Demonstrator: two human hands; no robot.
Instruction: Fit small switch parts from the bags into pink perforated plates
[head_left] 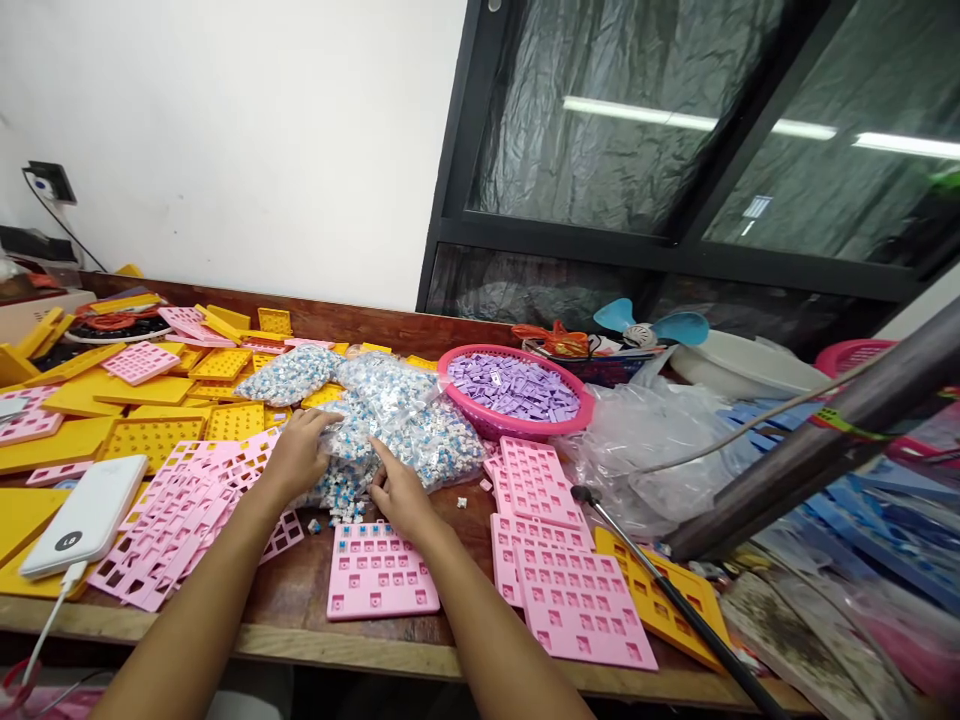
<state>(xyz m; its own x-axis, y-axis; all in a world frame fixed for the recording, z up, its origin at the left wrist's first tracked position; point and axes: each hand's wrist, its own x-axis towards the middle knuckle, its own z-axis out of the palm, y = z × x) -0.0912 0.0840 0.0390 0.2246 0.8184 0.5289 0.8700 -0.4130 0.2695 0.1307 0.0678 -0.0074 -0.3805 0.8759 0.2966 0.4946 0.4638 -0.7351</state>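
Observation:
My left hand (pixel 298 452) grips the near edge of a clear plastic bag (pixel 409 425) full of small white and blue switches. My right hand (pixel 399 492) rests on the spilled pile of switches (pixel 341 492) at the bag's mouth, fingers curled into them. A pink plate with square holes (pixel 381 570) lies on the wooden table just in front of both hands, with a few blue switches set along its top row. A stack of pink frames (pixel 187 510) lies under my left forearm.
A pink basket of purple keycaps (pixel 516 390) stands behind the bag. More pink plates (pixel 555 560) lie to the right, yellow plates (pixel 150 420) to the left. A white power bank (pixel 88 515) sits near the left edge. A dark pole (pixel 810 450) crosses the right side.

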